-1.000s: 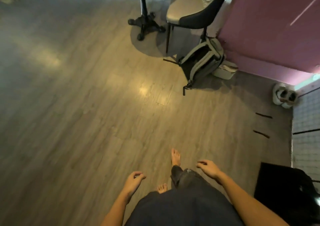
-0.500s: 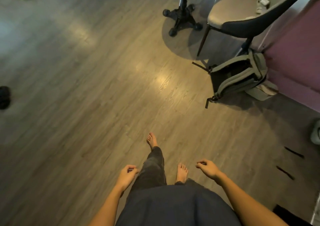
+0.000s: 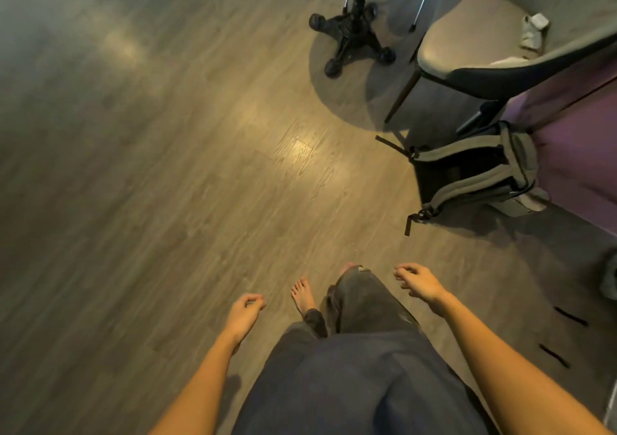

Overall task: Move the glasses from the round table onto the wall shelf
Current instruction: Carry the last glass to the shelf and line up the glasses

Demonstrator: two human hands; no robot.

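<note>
Left hand [image 3: 242,312]: low in the view, left of the legs, held over the floor. Fingers loosely curled inward, thumb near the fingertips. Holds nothing.
Right hand [image 3: 421,282]: right of the forward knee, held over the floor. Fingers slack and partly spread, pointing left and far. Holds nothing.
Glasses: none in view; their position, direction and long axis cannot be told from this view.
Table base [image 3: 352,38]: black pedestal with four splayed feet, far centre, standing on the floor. Its column runs up out of the top edge; the tabletop is out of view.
Floor [image 3: 167,184]: wood-grain planks, long axis running from near left to far right. A bright reflection lies near the centre.
Chair [image 3: 494,43]: far right, pale seat in a dark shell, on thin dark legs. A small pale item [image 3: 536,30] lies on the seat; its kind cannot be told.
Backpack [image 3: 474,174]: grey and black, lying on the floor under and just near of the chair, against the purple wall [image 3: 581,154]. Loose straps point left.
Metal legs [image 3: 424,0]: two thin chrome legs, far, just right of the table base.
Bare foot [image 3: 302,296]: flat on the floor between the two hands, toes pointing far.
Trousers [image 3: 364,301]: dark, loose; the right knee is forward.
</note>
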